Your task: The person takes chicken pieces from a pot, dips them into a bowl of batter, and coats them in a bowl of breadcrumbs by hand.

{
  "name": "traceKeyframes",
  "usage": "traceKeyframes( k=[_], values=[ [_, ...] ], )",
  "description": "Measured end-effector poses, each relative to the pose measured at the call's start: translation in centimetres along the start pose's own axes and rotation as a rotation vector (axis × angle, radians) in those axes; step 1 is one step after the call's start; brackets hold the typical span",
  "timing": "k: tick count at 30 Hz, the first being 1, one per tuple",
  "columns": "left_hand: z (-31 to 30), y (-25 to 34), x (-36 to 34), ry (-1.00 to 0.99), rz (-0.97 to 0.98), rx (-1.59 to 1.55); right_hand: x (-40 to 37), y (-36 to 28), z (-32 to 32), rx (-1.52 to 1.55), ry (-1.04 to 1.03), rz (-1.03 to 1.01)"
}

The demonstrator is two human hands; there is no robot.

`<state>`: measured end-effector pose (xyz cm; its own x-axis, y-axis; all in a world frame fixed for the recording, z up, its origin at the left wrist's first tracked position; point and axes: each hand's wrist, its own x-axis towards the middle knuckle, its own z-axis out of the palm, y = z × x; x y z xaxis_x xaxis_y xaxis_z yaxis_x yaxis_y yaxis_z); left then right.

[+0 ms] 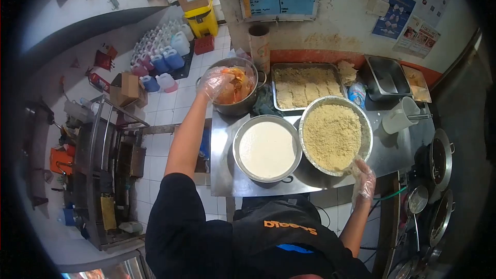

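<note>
My left hand (pixel 214 82), in a clear plastic glove, reaches over the left rim of a metal pot (pixel 238 108). Its fingers touch the orange-red coated food (pixel 235 90) in the pot, and their grip is hard to make out. My right hand (pixel 365 178), also gloved, is at the lower right rim of a round bowl (pixel 333 134) of pale crumbs. Its fingers look closed at the rim. Between the two vessels, nearer to me, stands a round pan of white batter (pixel 267 150).
Behind the bowl lies a tray of breaded pieces (pixel 309 87). A steel container (pixel 387 77) and a plastic jug (pixel 400 116) stand at the right. Large pans (pixel 440 160) and a strainer (pixel 417 200) are at the far right. Jugs of liquid (pixel 173 58) stand on the floor.
</note>
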<state>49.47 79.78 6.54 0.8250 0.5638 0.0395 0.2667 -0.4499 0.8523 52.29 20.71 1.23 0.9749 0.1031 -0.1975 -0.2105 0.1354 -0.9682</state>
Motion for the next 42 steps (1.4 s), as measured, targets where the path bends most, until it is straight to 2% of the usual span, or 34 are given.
traceKeyframes(
  k=[1,3,4,5,7,8,10,11,12,14,15,16,17,18,20,22,24,26,28,30,32,34,36,38,41,42],
  values=[
    [-0.1,0.0,-0.5,0.001,-0.001,0.002,-0.3,-1.1,1.6,0.001,-0.002,0.001],
    [0.1,0.1,-1.6,-0.02,-0.033,-0.305,-0.6,-3.4,5.0,-0.057,-0.181,-0.019],
    [0.3,0.7,-2.4,-0.032,-0.05,-0.459,-0.4,-3.6,6.5,-0.056,-0.179,-0.018],
    [0.6,1.1,-3.4,-0.035,-0.05,-0.457,-0.1,-3.5,7.9,-0.01,-0.242,-0.011],
    [1.5,3.1,-6.5,-0.059,0.042,-0.805,-0.1,-2.8,10.8,0.072,-0.369,-0.034],
    [2.3,3.5,-7.8,-0.067,0.034,-0.804,-0.2,-2.3,12.2,0.107,-0.43,-0.063],
    [4.2,3.6,-10.2,-0.083,-0.063,-0.924,0.3,-1.6,15.3,-0.043,-0.554,-0.025],
    [5.4,2.5,-11.0,-0.146,-0.07,-0.925,0.3,-0.9,16.9,-0.002,-0.603,-0.002],
    [5.5,4.4,-13.2,-0.262,-0.098,-0.848,0.1,-0.4,18.4,0.04,-0.65,0.022],
    [8.0,4.9,-16.1,-0.278,-0.028,-0.778,-1.2,-1.4,20.8,0.231,-0.714,0.291],
    [9.2,5.1,-18.0,-0.253,-0.08,-0.855,-1.2,-0.5,21.9,0.224,-0.694,0.306],
    [9.9,4.3,-19.1,-0.321,-0.103,-0.828,-0.8,0.8,22.9,0.161,-0.748,0.321],
    [10.5,4.6,-20.2,-0.273,-0.106,-0.778,-0.7,1.7,23.1,0.097,-0.806,0.335],
    [11.1,4.9,-21.0,-0.219,-0.107,-0.726,-0.9,2.0,22.8,0.09,-0.8,0.348],
    [11.5,4.4,-22.3,-0.168,-0.125,-0.759,-1.2,2.5,22.5,0.058,-0.723,0.236],
    [11.6,4.0,-23.1,-0.113,-0.142,-0.786,-1.7,1.9,22.6,-0.071,-0.716,0.237],
    [11.7,4.1,-23.6,-0.045,-0.285,-0.656,-2.4,2.0,22.8,-0.049,-0.658,0.219],
    [11.5,4.5,-23.8,-0.045,-0.354,-0.643,-3.0,1.3,22.8,-0.048,-0.661,0.298],
    [11.6,4.0,-23.7,-0.036,-0.349,-0.605,-3.4,1.0,23.1,-0.307,-0.802,-0.081],
    [11.3,4.2,-23.9,-0.066,-0.337,-0.54,-2.9,1.8,22.2,-0.236,-0.845,-0.047],
    [11.0,5.0,-24.2,-0.111,-0.33,-0.544,-2.4,1.8,21.9,-0.391,-0.767,-0.083],
    [10.7,5.1,-24.0,-0.146,-0.35,-0.577,-2.5,1.0,21.6,-0.293,-0.794,-0.054],
    [10.3,5.5,-24.0,-0.177,-0.355,-0.604,-2.1,1.8,21.0,-0.255,-0.789,0.058],
    [10.5,5.2,-24.0,-0.186,-0.348,-0.645,-1.6,3.7,20.3,-0.287,-0.772,-0.008],
    [10.9,4.2,-24.1,-0.211,-0.351,-0.746,-1.8,4.8,19.7,-0.124,-0.73,0.066],
    [10.8,4.3,-24.2,-0.228,-0.36,-0.807,-2.5,4.1,20.0,0.008,-0.649,0.179]
  ],
)
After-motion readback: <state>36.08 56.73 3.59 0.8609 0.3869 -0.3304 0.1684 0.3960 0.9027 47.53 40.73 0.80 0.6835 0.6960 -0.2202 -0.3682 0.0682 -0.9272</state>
